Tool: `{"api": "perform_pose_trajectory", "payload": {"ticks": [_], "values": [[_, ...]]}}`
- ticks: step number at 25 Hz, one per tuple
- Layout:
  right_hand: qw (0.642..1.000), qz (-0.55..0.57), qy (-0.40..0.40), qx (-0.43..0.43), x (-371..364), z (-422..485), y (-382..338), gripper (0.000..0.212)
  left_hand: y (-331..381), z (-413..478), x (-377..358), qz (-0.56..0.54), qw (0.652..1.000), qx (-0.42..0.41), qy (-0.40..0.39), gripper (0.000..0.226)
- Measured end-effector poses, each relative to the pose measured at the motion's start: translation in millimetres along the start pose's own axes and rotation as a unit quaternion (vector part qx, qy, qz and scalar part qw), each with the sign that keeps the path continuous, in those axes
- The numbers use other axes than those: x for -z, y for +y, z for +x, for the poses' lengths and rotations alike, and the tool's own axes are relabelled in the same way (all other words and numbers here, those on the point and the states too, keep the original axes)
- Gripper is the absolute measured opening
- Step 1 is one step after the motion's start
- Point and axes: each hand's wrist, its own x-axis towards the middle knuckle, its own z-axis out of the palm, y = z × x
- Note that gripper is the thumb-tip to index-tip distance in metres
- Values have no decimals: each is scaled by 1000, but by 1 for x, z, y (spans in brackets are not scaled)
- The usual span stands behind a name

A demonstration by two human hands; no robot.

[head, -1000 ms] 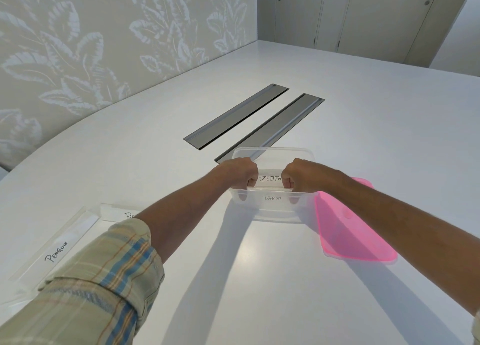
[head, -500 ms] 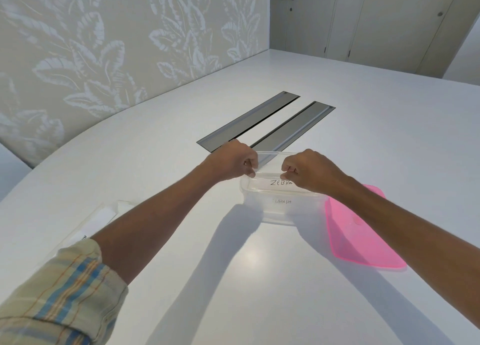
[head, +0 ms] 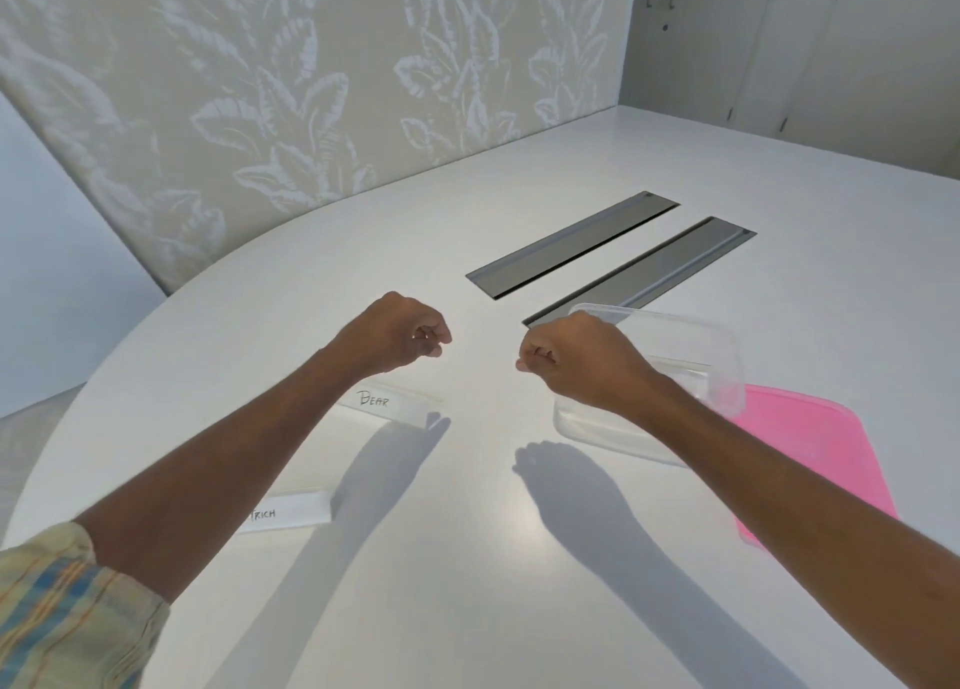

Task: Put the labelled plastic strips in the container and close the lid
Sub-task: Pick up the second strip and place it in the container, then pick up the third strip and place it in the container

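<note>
Labelled plastic strips [head: 387, 402], two, lie near one container [head: 724, 376] and one lid [head: 810, 444]; left hand [head: 395, 332] and right hand [head: 576, 361] curl empty.

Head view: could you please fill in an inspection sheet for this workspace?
Surface: white table, with two grey slot covers set in it.
Job's things: clear container open, contents unclear; pink lid flat beside it on the right; strip marked BEAR and second labelled strip lie on the table, left.
Clutter: nothing seen.
Hands: left hand and right hand above the table, fingers curled, nothing seen in them.
Cables: nothing seen.
Surroundings: leaf-patterned wall, pale cabinet doors.
</note>
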Motion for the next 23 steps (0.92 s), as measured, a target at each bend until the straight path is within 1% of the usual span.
{"api": "perform_pose_trajectory", "payload": {"ticks": [6,10,13,16,18,20,23], "values": [[998,39,-45,4,-43,25,-47,12,-75,-36,4,15,996,84,3,26],[996,51,-76,-11,-73,42,-67,22,-110,-50,-3,39,991,124,-7,39],[993,71,-93,-19,-96,52,-80,36,-130,-53,-11,68,986,150,-15,50],[988,91,-121,-35,-120,59,-94,50,-145,-54,-19,90,983,156,-36,57],[984,102,-132,-55,-132,63,-100,55,-151,-52,-24,102,982,149,-49,58],[982,107,-138,-74,-142,68,-103,53,-155,-50,-28,110,982,141,-53,57],[982,88,-141,-85,-153,74,-104,35,-158,-48,-35,119,984,123,-51,56]]}}
